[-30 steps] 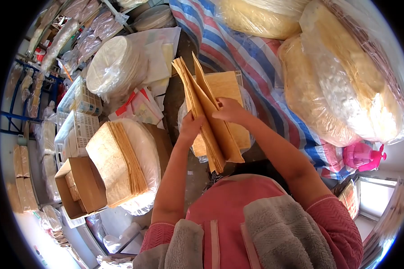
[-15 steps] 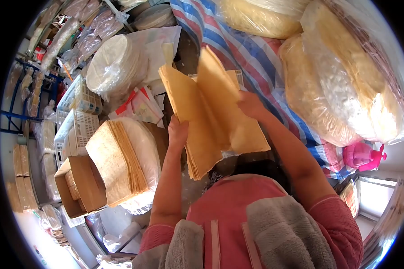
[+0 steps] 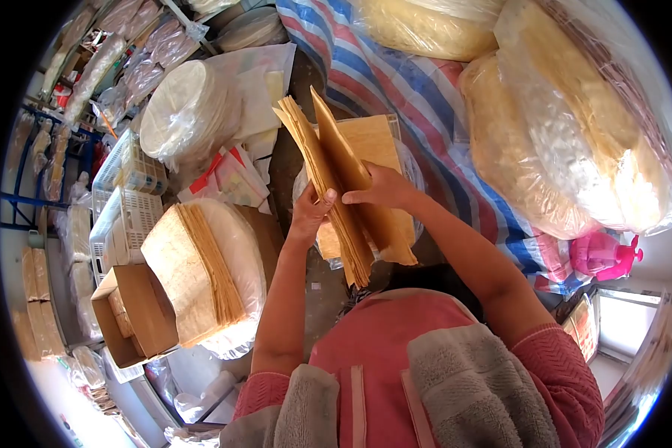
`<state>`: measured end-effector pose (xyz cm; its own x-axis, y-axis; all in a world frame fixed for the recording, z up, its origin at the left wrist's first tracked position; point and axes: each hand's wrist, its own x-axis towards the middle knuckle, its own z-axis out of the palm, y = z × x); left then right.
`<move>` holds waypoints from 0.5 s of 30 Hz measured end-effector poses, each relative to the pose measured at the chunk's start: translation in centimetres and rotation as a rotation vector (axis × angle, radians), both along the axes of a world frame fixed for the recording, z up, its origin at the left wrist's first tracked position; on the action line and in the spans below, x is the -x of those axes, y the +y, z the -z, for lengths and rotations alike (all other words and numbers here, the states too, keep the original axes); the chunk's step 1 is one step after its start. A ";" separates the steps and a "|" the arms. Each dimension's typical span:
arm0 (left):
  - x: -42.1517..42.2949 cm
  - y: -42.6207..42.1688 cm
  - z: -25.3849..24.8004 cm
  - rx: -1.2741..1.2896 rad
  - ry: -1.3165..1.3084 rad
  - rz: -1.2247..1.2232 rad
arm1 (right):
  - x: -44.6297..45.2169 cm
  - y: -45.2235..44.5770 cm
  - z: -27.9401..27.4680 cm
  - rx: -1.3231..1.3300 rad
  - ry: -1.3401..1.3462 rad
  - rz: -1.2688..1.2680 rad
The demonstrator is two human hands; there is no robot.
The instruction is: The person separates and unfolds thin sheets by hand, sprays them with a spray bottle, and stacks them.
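My left hand (image 3: 310, 214) grips the left edge of a bundle of tan, stiff-looking sheets (image 3: 301, 133), its thumb on the near side. The bundle stands nearly upright and is parted like an open book. On its right leaf, a tan sheet (image 3: 339, 153), my right hand (image 3: 381, 186) is closed, with the thumb pointing toward the left hand. Underneath lies a flat stack of similar sheets (image 3: 373, 133) on something round wrapped in clear plastic, partly hidden by the bundle and my arms. Whether the sheets are paper or something else I cannot tell.
To the left, another stack of tan sheets (image 3: 190, 272) lies on a plastic-wrapped round pile, beside an open cardboard box (image 3: 153, 321). White plastic baskets (image 3: 131, 224) stand behind. Striped tarpaulin (image 3: 425, 97) and large bagged goods (image 3: 545, 149) fill the right, near a pink spray bottle (image 3: 605, 256).
Both hands have come closer together, and the opened bundle has narrowed and turned more edge-on. The right hand has moved left, and the flat stack beneath shows more.
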<state>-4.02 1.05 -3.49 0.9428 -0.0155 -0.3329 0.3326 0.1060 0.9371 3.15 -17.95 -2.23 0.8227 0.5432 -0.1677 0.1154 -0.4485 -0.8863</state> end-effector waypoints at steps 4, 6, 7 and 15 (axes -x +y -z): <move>-0.3 -0.5 0.1 0.000 -0.005 -0.003 | 0.6 0.7 -0.5 -0.041 0.043 -0.024; -0.3 -0.5 0.4 0.008 0.003 -0.004 | 0.8 0.9 -0.9 -0.029 0.032 -0.045; -0.3 -0.4 0.4 0.014 0.008 0.000 | 0.8 0.9 -1.1 -0.022 0.027 -0.053; 0.2 0.6 -0.5 0.004 0.060 0.049 | 0.7 0.4 -2.3 -0.068 0.105 -0.084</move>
